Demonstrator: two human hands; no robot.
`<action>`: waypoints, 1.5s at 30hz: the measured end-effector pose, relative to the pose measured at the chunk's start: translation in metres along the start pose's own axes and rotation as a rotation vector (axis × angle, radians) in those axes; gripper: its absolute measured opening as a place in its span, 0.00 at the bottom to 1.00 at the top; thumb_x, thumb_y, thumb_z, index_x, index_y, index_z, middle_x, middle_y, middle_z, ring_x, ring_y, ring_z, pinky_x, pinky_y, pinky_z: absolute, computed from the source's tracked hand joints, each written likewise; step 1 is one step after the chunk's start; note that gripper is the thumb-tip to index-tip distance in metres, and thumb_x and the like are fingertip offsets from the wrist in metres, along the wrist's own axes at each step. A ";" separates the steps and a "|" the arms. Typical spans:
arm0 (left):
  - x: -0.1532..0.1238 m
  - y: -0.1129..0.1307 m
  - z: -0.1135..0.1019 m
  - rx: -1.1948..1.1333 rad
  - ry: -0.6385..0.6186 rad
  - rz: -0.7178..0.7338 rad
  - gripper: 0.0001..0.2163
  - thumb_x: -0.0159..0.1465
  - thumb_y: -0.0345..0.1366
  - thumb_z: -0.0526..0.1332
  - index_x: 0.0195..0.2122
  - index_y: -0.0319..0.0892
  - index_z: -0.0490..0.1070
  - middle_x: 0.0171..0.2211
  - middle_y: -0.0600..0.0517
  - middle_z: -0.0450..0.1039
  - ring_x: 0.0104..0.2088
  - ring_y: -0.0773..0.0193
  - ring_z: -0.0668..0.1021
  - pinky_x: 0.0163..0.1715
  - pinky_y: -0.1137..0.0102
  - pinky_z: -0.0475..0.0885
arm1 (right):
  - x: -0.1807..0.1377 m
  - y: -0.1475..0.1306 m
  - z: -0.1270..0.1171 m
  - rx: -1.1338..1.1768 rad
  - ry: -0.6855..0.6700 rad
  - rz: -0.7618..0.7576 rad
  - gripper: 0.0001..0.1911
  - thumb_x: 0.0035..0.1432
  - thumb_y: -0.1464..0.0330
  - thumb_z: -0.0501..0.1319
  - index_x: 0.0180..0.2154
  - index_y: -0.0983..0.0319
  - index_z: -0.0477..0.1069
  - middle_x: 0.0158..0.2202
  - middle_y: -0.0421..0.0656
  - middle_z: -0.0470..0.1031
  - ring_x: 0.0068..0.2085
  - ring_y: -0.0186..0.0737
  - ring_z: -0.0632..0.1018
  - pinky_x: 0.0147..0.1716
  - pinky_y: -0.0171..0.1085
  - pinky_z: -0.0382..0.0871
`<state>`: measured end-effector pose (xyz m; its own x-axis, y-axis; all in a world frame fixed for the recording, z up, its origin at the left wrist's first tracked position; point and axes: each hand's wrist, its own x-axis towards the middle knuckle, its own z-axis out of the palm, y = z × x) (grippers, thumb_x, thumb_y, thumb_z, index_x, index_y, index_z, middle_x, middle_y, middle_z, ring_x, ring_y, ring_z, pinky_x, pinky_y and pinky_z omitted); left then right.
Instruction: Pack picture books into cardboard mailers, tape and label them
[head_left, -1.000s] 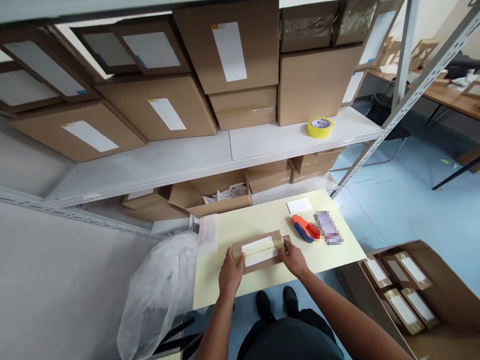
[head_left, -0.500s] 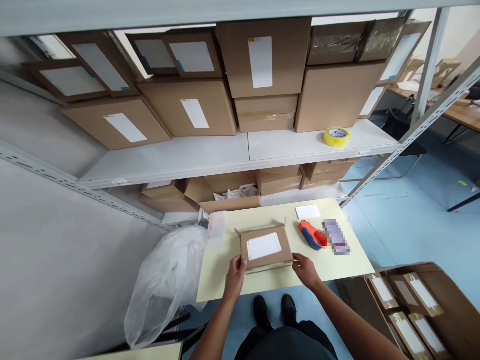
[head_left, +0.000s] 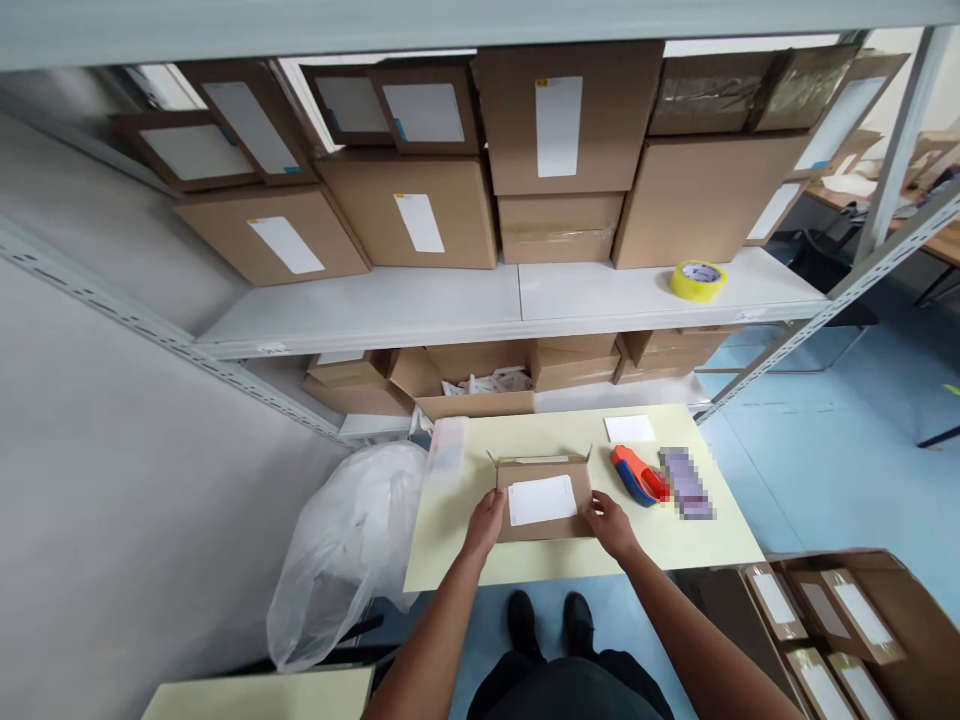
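Note:
A small brown cardboard box point(head_left: 544, 532) with a white label point(head_left: 541, 499) is on the pale yellow table point(head_left: 450, 560). Thin flaps stick up at its two far corners, and a narrow strip shows along its far edge. My left hand point(head_left: 486, 522) grips the left side of the box, and my right hand point(head_left: 609, 522) holds its right side. Right of the box lies an orange and blue tape dispenser point(head_left: 637, 475), beside a blurred purple item point(head_left: 686, 483). Behind them is a white card point(head_left: 629, 428).
Grey shelving point(head_left: 360, 310) full of cardboard boxes stands behind the table. Yellow tape point(head_left: 698, 281) sits on the shelf. A translucent plastic bag point(head_left: 345, 560) hangs at the left. At lower right, a large open carton point(head_left: 911, 590) contains several labelled boxes.
The box has tipped so its labelled face turns more toward me, and its far edge now shows. Both hands have moved up along its sides. The view has shifted slightly left.

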<state>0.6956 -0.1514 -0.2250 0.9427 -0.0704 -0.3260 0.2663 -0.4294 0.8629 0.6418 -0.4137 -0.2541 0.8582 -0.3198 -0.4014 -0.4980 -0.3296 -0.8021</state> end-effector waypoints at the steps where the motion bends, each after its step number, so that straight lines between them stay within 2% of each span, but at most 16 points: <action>1: -0.001 0.003 0.000 -0.023 0.010 0.019 0.35 0.68 0.64 0.44 0.58 0.41 0.71 0.53 0.40 0.79 0.55 0.51 0.79 0.56 0.58 0.73 | -0.001 -0.002 0.000 0.041 0.003 -0.022 0.27 0.54 0.57 0.62 0.53 0.63 0.74 0.47 0.52 0.82 0.48 0.51 0.83 0.49 0.48 0.75; 5: -0.009 -0.009 -0.003 -0.284 0.027 0.059 0.41 0.68 0.65 0.36 0.64 0.37 0.67 0.58 0.38 0.75 0.59 0.52 0.76 0.60 0.57 0.70 | -0.009 0.004 -0.011 0.374 0.059 -0.045 0.30 0.58 0.45 0.57 0.47 0.62 0.77 0.49 0.53 0.82 0.52 0.53 0.81 0.51 0.48 0.76; 10: -0.021 -0.053 0.007 -0.344 -0.007 -0.175 0.45 0.67 0.64 0.28 0.70 0.38 0.58 0.65 0.36 0.67 0.64 0.55 0.72 0.63 0.58 0.68 | -0.022 0.023 -0.013 0.481 0.039 0.134 0.39 0.47 0.34 0.59 0.40 0.63 0.77 0.46 0.56 0.82 0.51 0.59 0.82 0.50 0.51 0.77; 13: -0.027 -0.067 0.016 -0.283 -0.038 -0.138 0.43 0.68 0.64 0.30 0.71 0.41 0.55 0.68 0.40 0.63 0.67 0.56 0.67 0.64 0.56 0.67 | -0.027 0.030 -0.004 0.493 0.040 0.181 0.39 0.48 0.34 0.58 0.41 0.62 0.76 0.51 0.59 0.80 0.52 0.60 0.82 0.48 0.51 0.77; 17: -0.031 -0.056 0.012 -0.216 -0.018 -0.100 0.39 0.69 0.63 0.37 0.68 0.41 0.61 0.66 0.41 0.67 0.65 0.53 0.70 0.63 0.54 0.67 | -0.034 0.027 -0.003 0.534 0.075 0.204 0.36 0.53 0.37 0.56 0.41 0.62 0.75 0.51 0.59 0.80 0.51 0.60 0.82 0.46 0.52 0.78; 20: -0.034 -0.032 -0.004 -0.015 0.183 0.076 0.33 0.70 0.58 0.47 0.68 0.42 0.61 0.66 0.41 0.66 0.66 0.51 0.68 0.64 0.53 0.65 | -0.047 0.013 -0.014 0.415 0.252 0.099 0.32 0.57 0.42 0.56 0.44 0.62 0.75 0.51 0.58 0.80 0.52 0.59 0.81 0.48 0.52 0.77; 22: -0.035 -0.014 -0.014 0.215 0.288 0.310 0.30 0.69 0.52 0.54 0.69 0.43 0.58 0.68 0.41 0.62 0.68 0.50 0.64 0.66 0.53 0.61 | -0.058 -0.002 -0.022 0.262 0.413 -0.058 0.28 0.61 0.46 0.56 0.48 0.62 0.74 0.51 0.56 0.79 0.53 0.57 0.80 0.51 0.53 0.75; 23: -0.034 -0.006 -0.019 0.337 0.276 0.434 0.29 0.69 0.49 0.56 0.69 0.44 0.58 0.68 0.42 0.61 0.69 0.50 0.63 0.67 0.53 0.60 | -0.062 -0.011 -0.026 0.184 0.456 -0.170 0.25 0.63 0.49 0.55 0.49 0.61 0.74 0.51 0.55 0.79 0.54 0.56 0.79 0.52 0.53 0.74; 24: -0.033 0.001 -0.022 0.452 0.223 0.543 0.29 0.68 0.46 0.58 0.69 0.44 0.58 0.68 0.42 0.62 0.68 0.50 0.63 0.67 0.53 0.59 | -0.065 -0.021 -0.028 0.108 0.454 -0.293 0.22 0.64 0.52 0.55 0.48 0.60 0.74 0.52 0.54 0.79 0.54 0.55 0.78 0.54 0.53 0.73; 26: -0.029 0.012 -0.025 0.640 0.094 0.669 0.27 0.67 0.40 0.59 0.67 0.45 0.60 0.63 0.42 0.67 0.65 0.49 0.67 0.65 0.53 0.61 | -0.064 -0.041 -0.028 -0.033 0.343 -0.526 0.18 0.67 0.56 0.54 0.48 0.58 0.76 0.54 0.52 0.77 0.57 0.54 0.77 0.56 0.53 0.72; 29: -0.023 0.019 -0.024 0.776 0.026 0.694 0.17 0.67 0.34 0.58 0.57 0.46 0.70 0.49 0.45 0.74 0.55 0.52 0.73 0.57 0.55 0.67 | -0.047 -0.064 -0.023 -0.223 0.167 -0.679 0.18 0.67 0.60 0.55 0.52 0.58 0.76 0.57 0.52 0.75 0.59 0.54 0.74 0.60 0.56 0.69; 32: -0.026 0.014 -0.022 0.827 -0.030 0.741 0.09 0.66 0.27 0.56 0.41 0.46 0.73 0.38 0.49 0.71 0.45 0.54 0.73 0.51 0.57 0.69 | -0.021 -0.071 -0.019 -0.355 0.129 -0.680 0.21 0.66 0.62 0.56 0.57 0.60 0.73 0.58 0.53 0.74 0.60 0.55 0.73 0.61 0.58 0.68; 34: -0.033 0.004 -0.019 0.854 -0.083 0.776 0.09 0.64 0.25 0.57 0.37 0.46 0.72 0.36 0.49 0.69 0.43 0.54 0.71 0.50 0.57 0.69 | -0.008 -0.068 -0.018 -0.420 0.101 -0.668 0.24 0.64 0.63 0.57 0.60 0.60 0.71 0.61 0.52 0.72 0.61 0.56 0.72 0.60 0.57 0.68; 40: -0.049 -0.021 -0.010 0.847 -0.132 0.742 0.10 0.62 0.22 0.57 0.37 0.46 0.71 0.40 0.48 0.69 0.53 0.51 0.69 0.53 0.56 0.69 | 0.013 -0.065 -0.019 -0.647 -0.005 -0.543 0.35 0.61 0.63 0.62 0.68 0.55 0.60 0.72 0.48 0.57 0.62 0.61 0.71 0.57 0.55 0.68; 42: -0.049 -0.018 -0.008 0.864 -0.155 0.718 0.11 0.61 0.22 0.56 0.38 0.45 0.71 0.40 0.48 0.70 0.51 0.52 0.69 0.53 0.56 0.70 | 0.019 -0.069 -0.017 -0.710 -0.019 -0.514 0.37 0.60 0.62 0.64 0.68 0.55 0.59 0.72 0.48 0.58 0.60 0.62 0.71 0.56 0.56 0.67; 45: -0.051 -0.006 -0.006 0.877 -0.211 0.710 0.13 0.59 0.21 0.57 0.40 0.43 0.72 0.40 0.46 0.72 0.49 0.51 0.71 0.51 0.57 0.70 | 0.028 -0.075 -0.015 -0.765 -0.027 -0.527 0.33 0.60 0.60 0.64 0.65 0.54 0.65 0.67 0.48 0.66 0.57 0.61 0.72 0.54 0.55 0.66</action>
<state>0.6473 -0.1396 -0.2110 0.7503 -0.6611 -0.0031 -0.6212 -0.7066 0.3388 0.7017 -0.4111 -0.1990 0.9948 0.0554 -0.0858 0.0190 -0.9258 -0.3776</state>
